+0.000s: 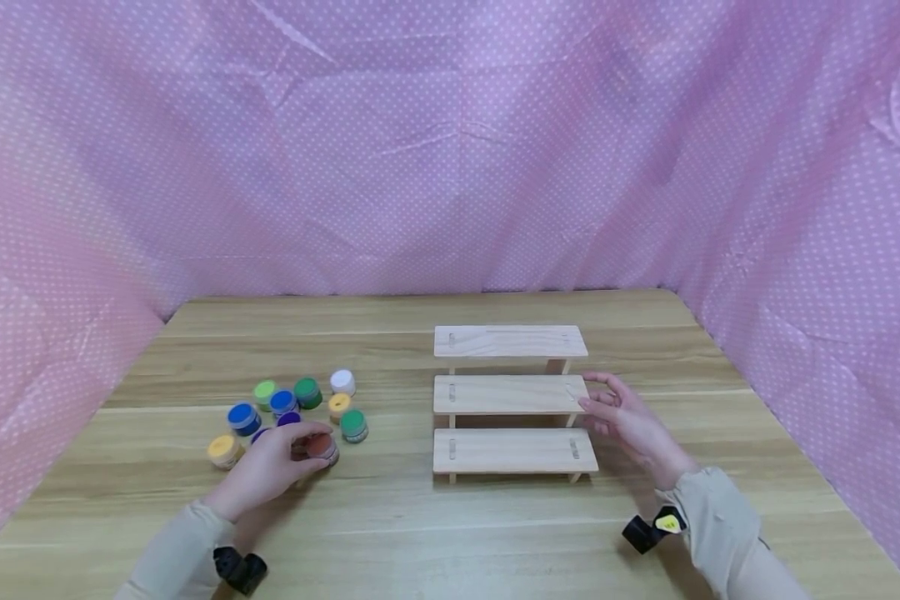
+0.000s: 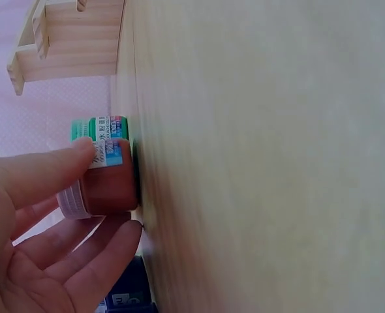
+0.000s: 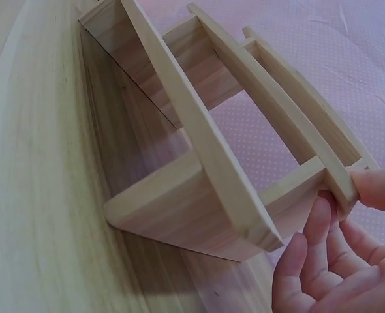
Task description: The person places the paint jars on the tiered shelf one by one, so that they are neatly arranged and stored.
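Observation:
A brown paint jar (image 1: 321,448) is pinched between the thumb and fingers of my left hand (image 1: 270,468). In the left wrist view the thumb presses the side of this reddish-brown jar (image 2: 111,189), whose base is at or very near the tabletop. Just beyond it is a green-lidded jar (image 1: 354,425). My right hand (image 1: 633,425) grips the right end of the middle board on a three-step wooden display stand (image 1: 510,393). The right wrist view shows the thumb on top of that board (image 3: 290,117) and fingers curled beneath its end.
Several more paint jars cluster at the left, among them a yellow jar (image 1: 226,451), a blue jar (image 1: 243,418) and a white jar (image 1: 342,382). Bare wood-grain tabletop (image 1: 397,517) lies between jars and stand. Pink dotted cloth (image 1: 450,167) surrounds the table's back and sides.

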`<state>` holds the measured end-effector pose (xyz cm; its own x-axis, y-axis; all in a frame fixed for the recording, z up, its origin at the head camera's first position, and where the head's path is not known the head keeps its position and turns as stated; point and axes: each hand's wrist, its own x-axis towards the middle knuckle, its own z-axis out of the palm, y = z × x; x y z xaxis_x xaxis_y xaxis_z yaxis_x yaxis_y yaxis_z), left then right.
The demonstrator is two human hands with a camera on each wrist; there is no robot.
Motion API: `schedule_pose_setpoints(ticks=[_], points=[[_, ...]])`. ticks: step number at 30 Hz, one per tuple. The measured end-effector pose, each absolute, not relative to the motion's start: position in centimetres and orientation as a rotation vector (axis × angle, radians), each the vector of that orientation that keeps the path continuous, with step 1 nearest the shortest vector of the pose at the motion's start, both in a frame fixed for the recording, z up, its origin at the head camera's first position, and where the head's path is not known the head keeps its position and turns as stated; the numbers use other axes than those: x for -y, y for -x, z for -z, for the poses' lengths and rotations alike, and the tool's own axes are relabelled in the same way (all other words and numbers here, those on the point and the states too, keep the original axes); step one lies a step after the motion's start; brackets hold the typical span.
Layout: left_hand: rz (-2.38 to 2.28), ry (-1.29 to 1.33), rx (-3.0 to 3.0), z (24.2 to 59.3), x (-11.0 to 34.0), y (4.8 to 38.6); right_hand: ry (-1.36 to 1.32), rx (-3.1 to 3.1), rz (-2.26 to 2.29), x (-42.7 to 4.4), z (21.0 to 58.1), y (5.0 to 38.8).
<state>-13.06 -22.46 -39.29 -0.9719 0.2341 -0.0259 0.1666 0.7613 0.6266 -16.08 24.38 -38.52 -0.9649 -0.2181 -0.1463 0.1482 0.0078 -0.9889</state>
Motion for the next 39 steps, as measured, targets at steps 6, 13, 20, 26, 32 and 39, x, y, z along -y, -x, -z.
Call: schedule_pose_setpoints(ticks=[6, 13, 20, 26, 32, 39], points=[[-1.037, -0.301, -2.846, 38.5, 22.4, 13.0, 0.080, -2.046, 2.036, -24.4, 38.6, 16.0], [-1.109, -0.336, -2.944, 36.9, 21.8, 13.0, 0.067, -2.081, 2.010, -24.3, 38.4, 16.1], [-1.223, -0.328, -2.977, 36.3, 21.0, 13.0, 0.088, -2.092, 2.005, -24.4, 38.5, 16.2], [-1.444, -0.396, -2.893, 35.9, 19.7, 13.1, 0.075, -2.070, 2.031, -24.4, 38.6, 16.1], [-1.525, -0.393, -2.836, 35.3, 18.1, 13.4, 0.075, -2.062, 2.047, -24.5, 38.7, 16.1], [-1.548, -0.395, -2.837, 34.9, 16.3, 14.1, 0.083, -2.074, 2.036, -24.4, 38.8, 16.2]])
